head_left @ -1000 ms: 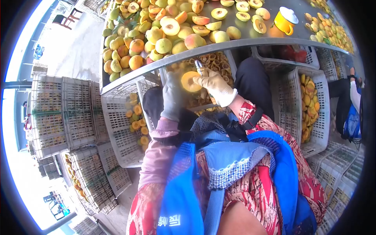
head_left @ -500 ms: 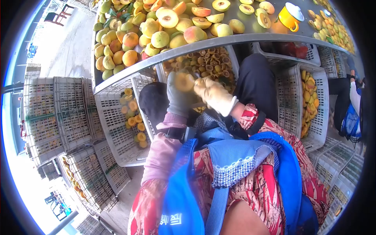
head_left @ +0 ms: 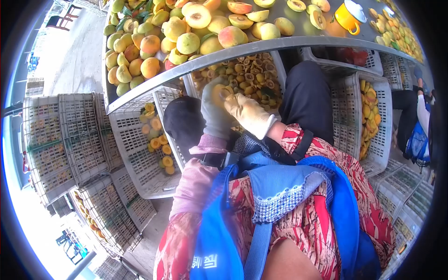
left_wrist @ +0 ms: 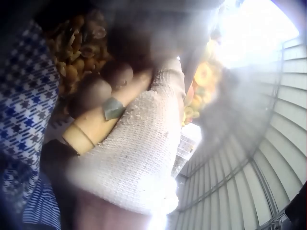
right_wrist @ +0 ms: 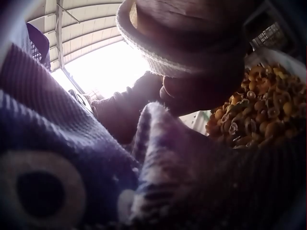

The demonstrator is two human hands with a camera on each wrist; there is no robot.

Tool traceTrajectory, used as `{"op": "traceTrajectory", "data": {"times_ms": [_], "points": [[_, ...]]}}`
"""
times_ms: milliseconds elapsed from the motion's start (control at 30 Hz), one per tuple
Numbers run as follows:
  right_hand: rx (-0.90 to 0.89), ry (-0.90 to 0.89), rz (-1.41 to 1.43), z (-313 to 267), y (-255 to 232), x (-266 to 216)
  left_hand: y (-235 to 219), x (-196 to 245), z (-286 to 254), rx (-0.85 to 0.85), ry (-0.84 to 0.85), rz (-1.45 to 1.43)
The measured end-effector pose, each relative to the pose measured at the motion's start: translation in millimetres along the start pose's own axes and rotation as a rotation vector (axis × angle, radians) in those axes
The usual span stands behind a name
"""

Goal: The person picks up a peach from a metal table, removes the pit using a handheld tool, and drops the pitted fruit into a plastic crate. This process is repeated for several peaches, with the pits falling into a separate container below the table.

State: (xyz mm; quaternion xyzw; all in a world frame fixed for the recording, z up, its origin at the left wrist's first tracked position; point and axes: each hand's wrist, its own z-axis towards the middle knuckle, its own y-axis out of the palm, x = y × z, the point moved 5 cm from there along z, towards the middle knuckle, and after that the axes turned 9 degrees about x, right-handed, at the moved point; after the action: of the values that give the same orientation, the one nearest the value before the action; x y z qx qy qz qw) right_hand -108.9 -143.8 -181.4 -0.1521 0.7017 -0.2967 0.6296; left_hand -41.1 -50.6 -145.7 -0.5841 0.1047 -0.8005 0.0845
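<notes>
In the head view the left hand (head_left: 213, 112), in a grey glove, holds a cut yellow-orange fruit (head_left: 220, 94) at its fingers. Against the fruit is the right hand (head_left: 249, 113), in a cream glove. The left wrist view shows the right hand (left_wrist: 134, 139) curled round a wooden handle (left_wrist: 88, 132) with a grey-green band; the tool's tip is hidden. Below the hands a crate holds many small brownish pieces (head_left: 254, 77). A glove cuff (right_wrist: 158, 60) fills the upper part of the right wrist view, its fingers out of sight.
Whole and halved fruits (head_left: 188, 43) lie on the metal table (head_left: 298, 43) beyond the hands, with a yellow mug (head_left: 346, 17). A crate of halves (head_left: 140, 154) stands at the left, another crate (head_left: 383, 121) at the right. Stacked crates stand farther left.
The hands have come together, the fruit turning from face-on to partly covered by the gloves. The tool's metal tip, seen earlier, is out of sight. The head view has shifted slightly.
</notes>
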Motion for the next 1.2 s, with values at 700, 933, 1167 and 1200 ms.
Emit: {"op": "traceTrajectory", "data": {"times_ms": [700,933,1167,1200], "points": [[-0.209,0.265,0.014,-2,-52,-29,12,-33,-5,-0.016,-0.614,-0.62],[-0.346,0.105,0.035,-4,-40,-30,12,-63,-6,-0.2,-0.412,-0.378],[-0.674,0.731,0.679,-16,-32,-16,5,-14,-3,-0.247,-0.672,-0.331],[-0.675,0.797,0.736,-17,-31,-15,5,-7,-1,-0.284,-0.602,-0.276]]}}
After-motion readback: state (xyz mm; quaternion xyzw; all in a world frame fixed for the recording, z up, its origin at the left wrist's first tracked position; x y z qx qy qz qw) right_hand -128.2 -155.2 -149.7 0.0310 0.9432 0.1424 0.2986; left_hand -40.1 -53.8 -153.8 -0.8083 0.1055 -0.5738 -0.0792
